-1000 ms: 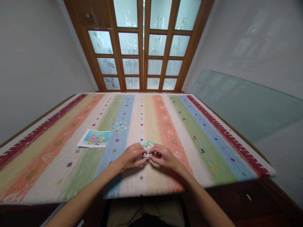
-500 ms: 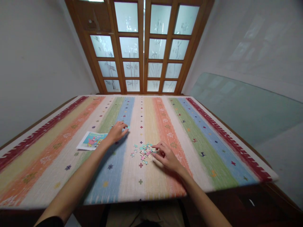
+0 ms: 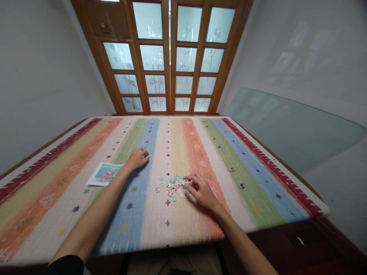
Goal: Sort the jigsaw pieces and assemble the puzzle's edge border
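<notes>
My left hand (image 3: 138, 157) is over the blue and green stripes, its fingers curled together. A small teal jigsaw piece (image 3: 150, 155) shows at its fingertips, partly hidden by them. My right hand (image 3: 201, 191) rests at the right side of a loose heap of jigsaw pieces (image 3: 174, 185), teal, pink and cream. Its thumb and index finger are bent and apart at the heap's edge, with no held piece to be seen. A printed picture sheet (image 3: 102, 172) with a pink cartoon starfish lies beside my left forearm, which covers its right part.
A striped, patterned tablecloth (image 3: 241, 214) covers the table. Wooden doors with frosted panes (image 3: 184, 61) stand beyond the far edge. A pale glass panel (image 3: 286, 126) leans on the right wall.
My left hand's fingers have closed in around the teal piece and drawn slightly left. My right hand stays at the heap in nearly the same pose. The whole view has shifted a little.
</notes>
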A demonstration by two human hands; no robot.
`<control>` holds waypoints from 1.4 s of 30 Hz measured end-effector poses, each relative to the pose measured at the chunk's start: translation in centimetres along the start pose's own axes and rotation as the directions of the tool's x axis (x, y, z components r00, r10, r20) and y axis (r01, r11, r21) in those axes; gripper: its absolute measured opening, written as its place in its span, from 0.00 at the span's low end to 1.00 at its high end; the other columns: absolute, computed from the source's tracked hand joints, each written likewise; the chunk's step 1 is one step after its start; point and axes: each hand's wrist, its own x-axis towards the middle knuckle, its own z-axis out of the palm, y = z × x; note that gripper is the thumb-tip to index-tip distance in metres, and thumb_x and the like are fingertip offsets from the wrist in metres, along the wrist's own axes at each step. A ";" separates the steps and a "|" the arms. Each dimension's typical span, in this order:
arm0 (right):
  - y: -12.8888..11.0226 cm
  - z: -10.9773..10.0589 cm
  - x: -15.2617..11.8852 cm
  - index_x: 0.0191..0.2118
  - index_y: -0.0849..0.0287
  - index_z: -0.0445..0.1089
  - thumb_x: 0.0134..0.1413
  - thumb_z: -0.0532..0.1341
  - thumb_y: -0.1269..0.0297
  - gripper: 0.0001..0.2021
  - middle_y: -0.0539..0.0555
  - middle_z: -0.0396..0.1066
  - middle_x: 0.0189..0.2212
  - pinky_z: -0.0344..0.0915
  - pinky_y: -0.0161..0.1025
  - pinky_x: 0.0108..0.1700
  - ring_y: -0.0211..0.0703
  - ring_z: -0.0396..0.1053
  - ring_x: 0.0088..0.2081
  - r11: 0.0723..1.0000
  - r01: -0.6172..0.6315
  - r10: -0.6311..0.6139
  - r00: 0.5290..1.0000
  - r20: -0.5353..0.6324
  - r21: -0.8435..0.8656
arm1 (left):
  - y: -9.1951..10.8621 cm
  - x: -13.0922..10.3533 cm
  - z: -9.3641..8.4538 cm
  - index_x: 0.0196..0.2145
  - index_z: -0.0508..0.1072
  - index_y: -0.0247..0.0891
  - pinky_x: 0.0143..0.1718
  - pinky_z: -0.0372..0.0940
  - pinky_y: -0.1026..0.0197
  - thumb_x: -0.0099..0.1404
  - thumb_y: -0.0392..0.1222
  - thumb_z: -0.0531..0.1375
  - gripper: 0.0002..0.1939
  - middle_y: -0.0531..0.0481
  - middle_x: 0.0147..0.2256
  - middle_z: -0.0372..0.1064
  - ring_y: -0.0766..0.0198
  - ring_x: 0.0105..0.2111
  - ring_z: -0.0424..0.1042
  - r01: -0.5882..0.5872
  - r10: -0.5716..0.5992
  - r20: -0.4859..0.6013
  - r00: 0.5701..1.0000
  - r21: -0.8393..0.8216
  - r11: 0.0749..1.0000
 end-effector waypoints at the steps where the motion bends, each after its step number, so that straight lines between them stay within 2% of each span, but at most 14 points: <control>1: 0.0 0.0 0.0 0.48 0.55 0.74 0.65 0.61 0.64 0.09 0.53 0.66 0.39 0.66 0.39 0.34 0.38 0.64 0.30 1.000 0.005 -0.005 1.000 -0.003 -0.001 | -0.2 0.0 -0.1 0.39 0.80 0.38 0.54 0.65 0.52 0.64 0.41 0.55 0.14 0.41 0.41 0.73 0.50 0.46 0.71 -0.002 0.002 0.004 1.000 0.003 1.000; 9: 0.1 0.1 0.0 0.47 0.55 0.75 0.65 0.61 0.64 0.08 0.53 0.67 0.38 0.66 0.40 0.35 0.40 0.65 0.32 0.999 0.019 -0.019 1.000 -0.012 -0.035 | -1.2 0.0 -0.2 0.43 0.82 0.41 0.54 0.65 0.51 0.59 0.33 0.53 0.20 0.42 0.39 0.72 0.49 0.47 0.70 0.005 -0.006 0.029 1.000 0.045 0.999; 14: 0.3 0.1 0.0 0.47 0.55 0.75 0.66 0.61 0.63 0.08 0.53 0.66 0.38 0.66 0.39 0.34 0.39 0.65 0.31 1.000 0.018 -0.018 1.000 -0.023 -0.024 | -0.8 -0.4 -0.1 0.47 0.81 0.38 0.55 0.64 0.50 0.60 0.31 0.52 0.24 0.39 0.43 0.71 0.48 0.49 0.69 -0.021 0.020 0.026 0.999 0.048 0.999; 19: 0.4 -0.1 -0.1 0.47 0.55 0.75 0.65 0.61 0.63 0.08 0.53 0.67 0.37 0.65 0.39 0.35 0.39 0.63 0.29 0.999 0.015 -0.016 0.999 -0.036 -0.032 | -0.2 -1.2 0.2 0.46 0.82 0.41 0.55 0.64 0.51 0.58 0.29 0.52 0.25 0.42 0.43 0.72 0.50 0.48 0.69 -0.067 0.066 0.030 0.997 0.020 0.998; 25: 0.9 -2.2 -0.3 0.47 0.56 0.75 0.65 0.60 0.65 0.09 0.54 0.67 0.38 0.66 0.39 0.34 0.40 0.65 0.30 0.997 -0.022 0.016 0.997 -0.075 -0.076 | -0.3 -1.6 -0.1 0.45 0.82 0.39 0.56 0.65 0.50 0.59 0.29 0.52 0.23 0.41 0.44 0.72 0.49 0.49 0.69 -0.068 0.068 0.007 0.998 -0.008 0.998; 31: 1.6 -4.8 -1.1 0.41 0.58 0.76 0.65 0.61 0.62 0.08 0.55 0.70 0.38 0.67 0.43 0.41 0.44 0.70 0.36 0.980 -0.045 0.057 0.997 0.056 -0.193 | -0.1 -2.1 -1.3 0.50 0.79 0.36 0.58 0.64 0.49 0.63 0.33 0.51 0.22 0.40 0.46 0.71 0.49 0.51 0.68 -0.046 0.044 -0.083 0.996 -0.027 0.999; 36: 1.7 -4.6 -1.9 0.44 0.58 0.77 0.66 0.60 0.64 0.09 0.56 0.71 0.38 0.67 0.43 0.42 0.45 0.70 0.37 0.953 -0.048 0.094 0.985 0.142 -0.299 | 2.1 -5.0 -1.2 0.48 0.78 0.38 0.56 0.65 0.48 0.67 0.37 0.52 0.18 0.43 0.44 0.71 0.52 0.48 0.69 -0.119 0.102 -0.156 0.982 -0.099 0.988; 42: 1.6 -3.2 -1.6 0.38 0.58 0.76 0.66 0.61 0.65 0.07 0.56 0.72 0.37 0.66 0.42 0.43 0.45 0.71 0.37 0.899 -0.026 0.103 0.983 0.155 -0.437 | 7.9 -9.9 0.1 0.47 0.77 0.39 0.50 0.68 0.50 0.73 0.39 0.53 0.13 0.44 0.43 0.73 0.54 0.45 0.71 -0.308 0.288 -0.121 0.950 -0.210 0.928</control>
